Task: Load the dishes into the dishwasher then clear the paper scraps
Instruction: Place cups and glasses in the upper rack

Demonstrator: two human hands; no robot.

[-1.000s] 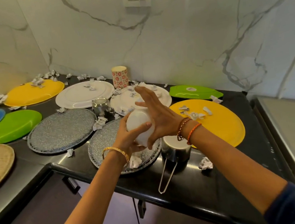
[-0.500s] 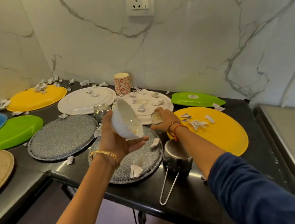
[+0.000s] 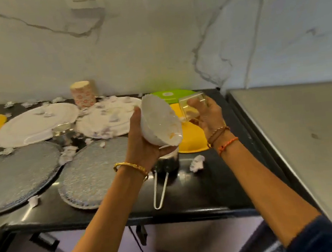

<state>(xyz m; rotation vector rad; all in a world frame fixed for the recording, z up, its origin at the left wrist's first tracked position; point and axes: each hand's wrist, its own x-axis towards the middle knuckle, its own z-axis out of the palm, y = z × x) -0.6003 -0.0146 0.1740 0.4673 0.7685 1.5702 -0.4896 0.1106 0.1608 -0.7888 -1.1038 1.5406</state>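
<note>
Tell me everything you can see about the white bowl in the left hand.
The white bowl looks like glossy ceramic or melamine, deep, with a slightly wavy rim. It is tipped on its side, opening facing right, with yellowish food smears inside near the lower rim. The left hand cups it from beneath and behind, lifted above the counter, over a steel pan.

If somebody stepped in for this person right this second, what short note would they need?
Left hand: holds the white bowl, tilted, above the counter.
Right hand: holds a small clear glass beside the bowl.
On the black counter: two white plates, two grey plates, yellow plates, a green plate, a patterned cup, a steel pot with a wire handle, and scattered paper scraps.
Done: nothing visibly loaded; no dishwasher in view.
Left: load all dishes, then clear the scraps.
</note>
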